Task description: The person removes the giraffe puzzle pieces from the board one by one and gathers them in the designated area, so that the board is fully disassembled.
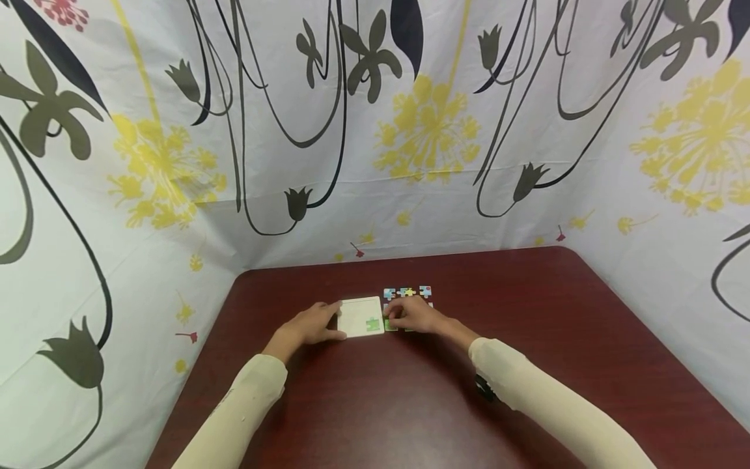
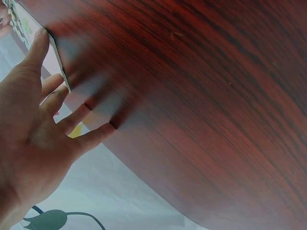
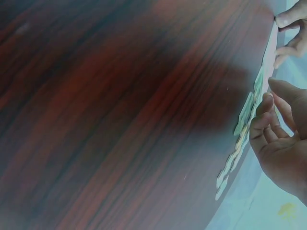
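A white square puzzle tray (image 1: 357,312) lies on the table with one green puzzle piece (image 1: 373,324) in its near right corner. My left hand (image 1: 316,324) rests at the tray's left side, fingers spread and the thumb touching its edge, as the left wrist view (image 2: 43,120) shows. Just right of the tray, my right hand (image 1: 415,314) bends over loose puzzle pieces (image 1: 407,292). In the right wrist view, its thumb and index tips stand apart, and no piece shows between them. That hand hides some of the pieces in the head view.
The dark red wooden table (image 1: 375,397) reaches toward me and to both sides. A white cloth (image 1: 363,208) printed with flowers hangs behind its far edge and along both sides. Blue and yellow pieces lie in the far row.
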Tool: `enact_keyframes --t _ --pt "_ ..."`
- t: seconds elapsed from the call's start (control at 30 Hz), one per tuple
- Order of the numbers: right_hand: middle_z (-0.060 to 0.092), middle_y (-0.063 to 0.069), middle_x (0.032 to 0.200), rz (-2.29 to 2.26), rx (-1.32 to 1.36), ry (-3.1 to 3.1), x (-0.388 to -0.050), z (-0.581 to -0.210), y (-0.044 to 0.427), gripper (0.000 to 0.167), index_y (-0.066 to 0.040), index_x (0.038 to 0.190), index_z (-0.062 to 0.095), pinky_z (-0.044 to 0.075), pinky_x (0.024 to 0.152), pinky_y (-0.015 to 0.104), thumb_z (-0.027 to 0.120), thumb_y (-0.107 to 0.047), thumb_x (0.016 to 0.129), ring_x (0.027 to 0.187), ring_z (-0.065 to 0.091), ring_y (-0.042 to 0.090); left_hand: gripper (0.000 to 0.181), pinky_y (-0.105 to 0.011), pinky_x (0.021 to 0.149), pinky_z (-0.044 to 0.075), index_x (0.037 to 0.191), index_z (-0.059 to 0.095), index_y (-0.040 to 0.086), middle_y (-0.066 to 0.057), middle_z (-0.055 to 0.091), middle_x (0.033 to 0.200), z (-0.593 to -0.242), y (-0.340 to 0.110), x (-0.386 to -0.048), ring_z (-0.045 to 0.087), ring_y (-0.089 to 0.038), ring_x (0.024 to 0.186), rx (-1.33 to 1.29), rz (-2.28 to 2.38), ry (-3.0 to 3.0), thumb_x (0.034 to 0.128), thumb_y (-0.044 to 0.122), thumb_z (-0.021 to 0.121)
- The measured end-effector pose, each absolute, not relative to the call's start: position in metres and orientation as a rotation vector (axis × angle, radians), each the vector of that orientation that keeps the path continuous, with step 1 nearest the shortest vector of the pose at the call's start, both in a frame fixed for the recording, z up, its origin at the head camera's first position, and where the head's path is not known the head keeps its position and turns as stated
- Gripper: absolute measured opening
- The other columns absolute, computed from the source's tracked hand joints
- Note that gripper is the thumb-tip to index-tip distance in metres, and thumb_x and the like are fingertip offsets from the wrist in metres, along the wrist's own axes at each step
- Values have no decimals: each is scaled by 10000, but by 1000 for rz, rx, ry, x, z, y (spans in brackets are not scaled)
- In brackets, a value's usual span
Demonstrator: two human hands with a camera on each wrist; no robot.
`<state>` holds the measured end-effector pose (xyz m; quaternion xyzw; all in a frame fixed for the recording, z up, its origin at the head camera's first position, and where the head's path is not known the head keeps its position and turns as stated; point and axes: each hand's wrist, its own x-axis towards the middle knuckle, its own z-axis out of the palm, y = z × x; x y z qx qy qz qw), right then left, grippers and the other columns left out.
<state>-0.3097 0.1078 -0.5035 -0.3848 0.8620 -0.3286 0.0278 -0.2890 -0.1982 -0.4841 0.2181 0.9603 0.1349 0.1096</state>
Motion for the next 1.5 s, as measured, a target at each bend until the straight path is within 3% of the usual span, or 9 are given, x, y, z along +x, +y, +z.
enact_keyframes --t 0.2,0.47,0.77,1.1,1.5 --pt "716 40 922 -1017 -1158 2649 -312 -504 97 225 12 1151 737 522 713 225 754 -45 934 782 673 126 837 -544 1109 419 1604 373 124 -26 576 1418 -484 -197 -290 410 -324 1456 651 383 2820 948 492 742" --pt "748 14 913 -955 -1144 2688 -317 -504 84 288 1 1199 734 523 738 225 771 -90 928 779 662 56 830 -565 1096 424 1596 380 121 -30 576 1418 -481 -196 -290 411 -336 1455 653 390 2821 947 489 745" --pt "720 -14 912 -813 -1142 2725 -317 -502 76 255 -19 1148 766 496 724 230 791 -140 926 723 537 10 832 -564 1078 440 1593 386 116 -75 560 1428 -480 -193 -288 436 -345 1424 640 391 2815 945 496 744" --pt "755 102 1002 -877 -1148 2702 -317 -500 78 250 -39 1137 723 560 781 308 792 -69 898 923 716 208 850 -574 1069 445 1613 363 145 -165 498 1495 -481 -193 -288 455 -360 1410 614 381 2820 945 512 738" --pt "760 61 1004 -1007 -1147 2679 -318 -502 83 154 -68 1146 734 564 752 293 696 -67 996 882 725 170 832 -565 1069 447 1598 382 131 -97 547 1450 -483 -197 -288 445 -348 1421 623 367 2820 946 508 738"
